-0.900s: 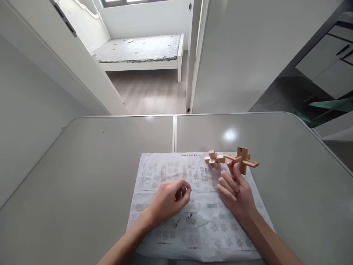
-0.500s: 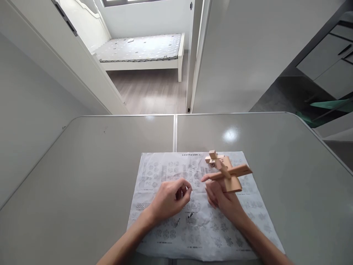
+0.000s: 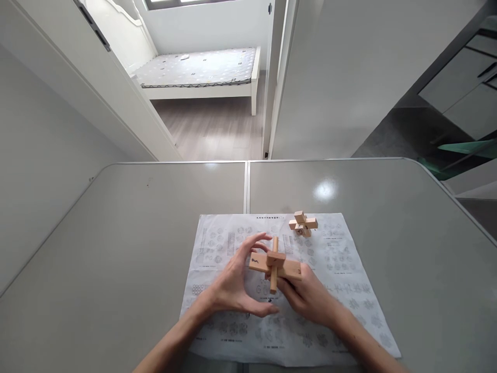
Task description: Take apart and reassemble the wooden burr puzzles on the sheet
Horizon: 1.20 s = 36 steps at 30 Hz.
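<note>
Between my hands is a wooden interlocking puzzle (image 3: 289,268), built of flat crossing pieces with a thin upright bar and dark marks on some faces. My right hand (image 3: 312,298) grips it by its right end, the fingers partly hidden beneath. Around its left side my left hand (image 3: 236,282) is spread wide, thumb low and fingers high; whether a fingertip touches the wood I cannot tell. A smaller wooden burr puzzle (image 3: 303,224) stands farther back. Under everything lies a creased sheet of printed paper (image 3: 361,305).
The sheet rests on a grey table (image 3: 116,248) with a metal seam (image 3: 247,186) down its middle. Beyond the table's far edge, a doorway shows a bed (image 3: 202,67). White walls stand at both sides, and a green object (image 3: 466,150) is at the far right.
My right hand has brought the larger puzzle left and turned it, uncovering the smaller one behind. My left hand has gone from curled to spread beside the larger puzzle.
</note>
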Tool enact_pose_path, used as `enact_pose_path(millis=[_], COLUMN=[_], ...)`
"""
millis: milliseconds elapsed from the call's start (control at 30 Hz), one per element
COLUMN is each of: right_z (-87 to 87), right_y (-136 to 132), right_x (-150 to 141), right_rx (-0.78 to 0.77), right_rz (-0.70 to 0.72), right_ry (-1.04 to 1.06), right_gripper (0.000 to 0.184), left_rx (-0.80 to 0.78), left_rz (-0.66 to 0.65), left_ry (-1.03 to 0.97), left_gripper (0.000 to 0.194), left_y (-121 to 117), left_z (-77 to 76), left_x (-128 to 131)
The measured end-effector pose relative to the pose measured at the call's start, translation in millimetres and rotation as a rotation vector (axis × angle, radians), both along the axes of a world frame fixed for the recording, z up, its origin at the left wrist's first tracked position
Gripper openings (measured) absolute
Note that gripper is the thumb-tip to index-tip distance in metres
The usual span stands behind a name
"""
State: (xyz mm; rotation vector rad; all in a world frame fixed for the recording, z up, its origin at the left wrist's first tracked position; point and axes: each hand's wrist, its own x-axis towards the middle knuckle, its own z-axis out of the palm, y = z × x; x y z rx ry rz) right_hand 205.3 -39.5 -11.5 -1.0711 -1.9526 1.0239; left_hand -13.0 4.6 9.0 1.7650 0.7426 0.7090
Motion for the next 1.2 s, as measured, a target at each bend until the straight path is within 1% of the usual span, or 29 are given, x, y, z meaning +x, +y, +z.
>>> enact_pose_path(millis=[67, 167, 233, 300, 400, 433, 467, 500, 567, 667, 733, 933, 1033, 1200], right_z=[1.1, 3.1, 4.1, 4.7, 4.9, 4.7, 4.4, 4.0, 3.3, 4.1, 6.0, 10.6, 9.5, 6.8], right_y=[-0.3, 0.2, 0.6, 0.3, -1.4, -1.9, -2.2, -2.2, -1.4, 1.2, 3.0, 6.2, 5.6, 3.2], right_x=[-1.5, -3.3, -4.0, -4.0, -2.3, -1.2, 0.2, 1.6, 4.3, 6.8, 7.7, 11.1, 10.1, 4.1], right_rx=[0.026, 0.042, 0.018, -0.054, -0.245, -0.303, -0.345, -0.367, -0.375, -0.382, -0.408, -0.522, -0.51, -0.449], right_rz=[0.032, 0.07, 0.082, 0.06, -0.047, -0.069, -0.074, -0.063, -0.037, -0.045, -0.06, -0.086, -0.106, -0.142], right_ry=[-0.047, -0.076, -0.075, -0.045, 0.09, 0.149, 0.203, 0.247, 0.299, 0.33, 0.343, 0.397, 0.406, 0.356], right_gripper=[0.034, 0.035, 0.034, 0.033, 0.016, 0.017, 0.021, 0.023, 0.021, 0.035, 0.042, 0.043, 0.044, 0.046], left_rx=[-0.052, -0.078, -0.075, -0.067, -0.025, 0.006, 0.045, 0.091, 0.172, 0.229, 0.248, 0.318, 0.319, 0.335], left_rz=[-0.023, -0.042, -0.037, -0.013, 0.042, 0.066, 0.093, 0.12, 0.154, 0.147, 0.132, 0.153, 0.161, 0.178], left_ry=[-0.019, -0.038, -0.069, -0.093, -0.082, -0.07, -0.056, -0.042, -0.007, 0.033, 0.044, 0.108, 0.12, 0.136], left_gripper=[0.118, 0.104, 0.097, 0.096, 0.094, 0.093, 0.092, 0.092, 0.092, 0.094, 0.096, 0.097, 0.097, 0.103], left_y=[1.7, 3.6, 4.3, 4.4, 3.4, 2.9, 2.3, 1.7, 0.7, -0.6, -1.2, -5.3, -6.9, -5.9], left_z=[-2.4, -4.8, -4.3, -2.8, -1.1, -1.0, -1.0, -1.2, -1.7, -2.4, -3.3, -8.1, -9.5, -10.2], left_x=[-1.5, -2.2, -1.7, -1.0, 0.4, 0.9, 1.5, 2.1, 3.3, 4.5, 4.9, 8.2, 9.7, 9.3])
